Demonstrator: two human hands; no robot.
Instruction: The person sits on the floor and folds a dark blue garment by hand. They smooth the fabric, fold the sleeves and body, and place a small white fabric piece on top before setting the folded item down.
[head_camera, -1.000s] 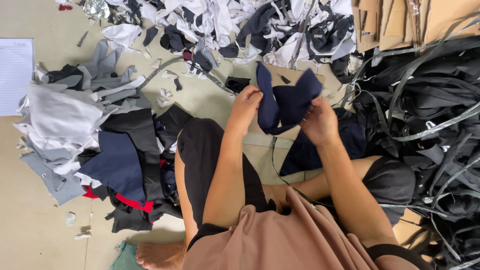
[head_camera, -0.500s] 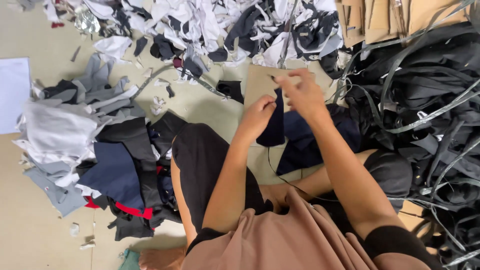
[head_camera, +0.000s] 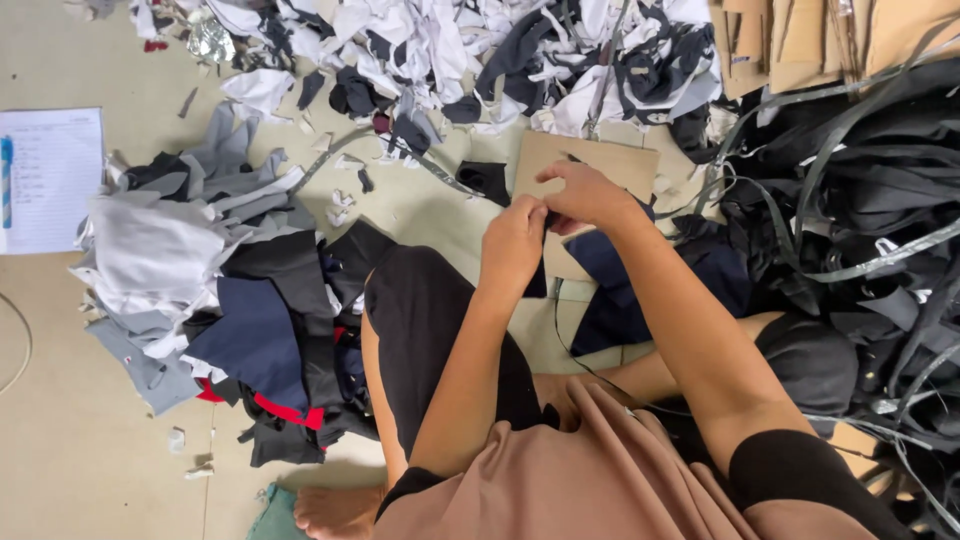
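Observation:
I sit on the floor. My left hand (head_camera: 513, 243) and my right hand (head_camera: 582, 195) meet above my knee, both pinching a small dark navy fabric piece (head_camera: 537, 280) that hangs folded below them, mostly hidden by the fingers. A brown cardboard piece (head_camera: 610, 165) lies flat on the floor just beyond my hands. More navy cloth (head_camera: 622, 300) lies under my right forearm.
A stack of grey, black and navy fabric pieces (head_camera: 230, 300) sits at my left. White and black scraps (head_camera: 480, 50) spread across the far floor. Black straps and cloth (head_camera: 860, 210) pile at the right, cardboard sheets (head_camera: 800, 35) at the top right, a lined paper sheet (head_camera: 45, 180) far left.
The navy piece was held spread between both hands a second ago; the hands have since come together and the piece is folded small between them.

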